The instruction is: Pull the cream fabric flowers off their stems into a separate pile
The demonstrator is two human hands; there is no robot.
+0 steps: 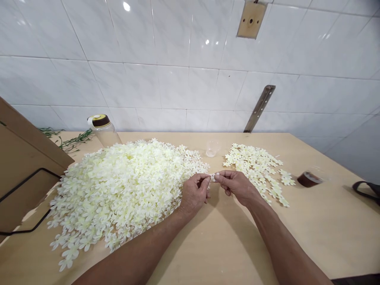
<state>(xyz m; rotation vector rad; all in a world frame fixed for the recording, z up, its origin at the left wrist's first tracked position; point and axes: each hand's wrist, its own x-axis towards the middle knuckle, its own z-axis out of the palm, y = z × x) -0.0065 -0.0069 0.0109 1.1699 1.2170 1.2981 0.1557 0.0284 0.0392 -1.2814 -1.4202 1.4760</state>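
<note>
L hand point(194, 194): thumb + index pinching one side of small white artificial-flower piece point(213, 177); other fingers curled.
R hand point(238, 187): thumb + index pinching opp. side, other fingers bent.
Piece loc.: btwn both hands' fingertips, over pale wood-tone tabletop point(196, 253).
Nr L: large heap of cream-white, yellow-centred flowers point(118, 190).
Nr R: smaller flat cluster of similar flowers point(252, 161).

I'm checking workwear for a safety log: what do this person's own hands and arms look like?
The left hand and right hand are ungloved. The left forearm and right forearm show no sleeve, watch or bracelet. Rings can't be ruled out; neither hand shows fully.
</note>
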